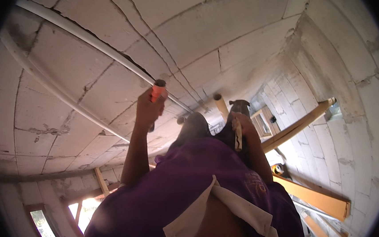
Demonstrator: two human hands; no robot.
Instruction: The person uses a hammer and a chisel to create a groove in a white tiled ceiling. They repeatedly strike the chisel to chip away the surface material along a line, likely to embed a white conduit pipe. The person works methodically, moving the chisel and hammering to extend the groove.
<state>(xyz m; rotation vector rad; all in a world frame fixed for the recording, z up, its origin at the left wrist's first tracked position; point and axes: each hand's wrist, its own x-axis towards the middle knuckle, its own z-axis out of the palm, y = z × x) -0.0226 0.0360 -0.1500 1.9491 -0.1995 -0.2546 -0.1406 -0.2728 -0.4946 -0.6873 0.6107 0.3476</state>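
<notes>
Orange-handled tool (157, 92) against grey block wall (218, 31)

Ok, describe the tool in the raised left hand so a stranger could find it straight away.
Start at the pale block wall and follow the thin white conduit pipe that runs slantwise across it, down to its lower stretch. There the left hand grips a short orange-handled tool with a dark cap, held up against the pipe. It is the only bright orange thing among grey blocks and yellowish wooden planks.

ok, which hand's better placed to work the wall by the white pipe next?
Left, likely. The left hand holds the orange-handled tool up at the white pipe; the right hand holds a hammer lower, off the wall.
</notes>
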